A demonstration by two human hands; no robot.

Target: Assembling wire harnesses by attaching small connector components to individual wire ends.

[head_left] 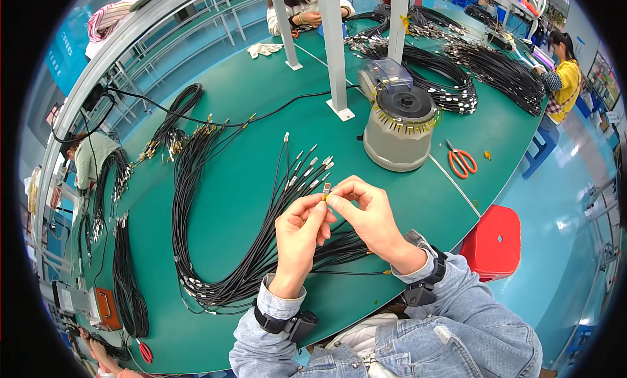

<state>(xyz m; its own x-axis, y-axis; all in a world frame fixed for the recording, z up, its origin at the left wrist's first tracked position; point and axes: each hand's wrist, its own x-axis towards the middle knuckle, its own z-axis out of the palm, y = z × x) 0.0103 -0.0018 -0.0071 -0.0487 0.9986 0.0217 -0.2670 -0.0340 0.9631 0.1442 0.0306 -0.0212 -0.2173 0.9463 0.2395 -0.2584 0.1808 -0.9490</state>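
Note:
My left hand [302,233] and my right hand [367,216] meet over the table, thumbs and forefingers closed around one cable connector [327,188]. Its pale metal plug points away from me. A bit of yellow tape [324,197] shows at its base, between the fingertips. The cable behind it is hidden by my hands. Under and left of my hands, a big bundle of black cables [225,288] curves in a U, with white-labelled ends fanned out just beyond my left fingers.
A round tape dispenser [397,139] stands beyond my right hand, with orange-handled scissors [462,163] beside it. More black cable coils [450,84] lie at the far right. Metal posts [335,58] rise from the green table [261,136]. A red stool [498,241] is at right. Other people work around.

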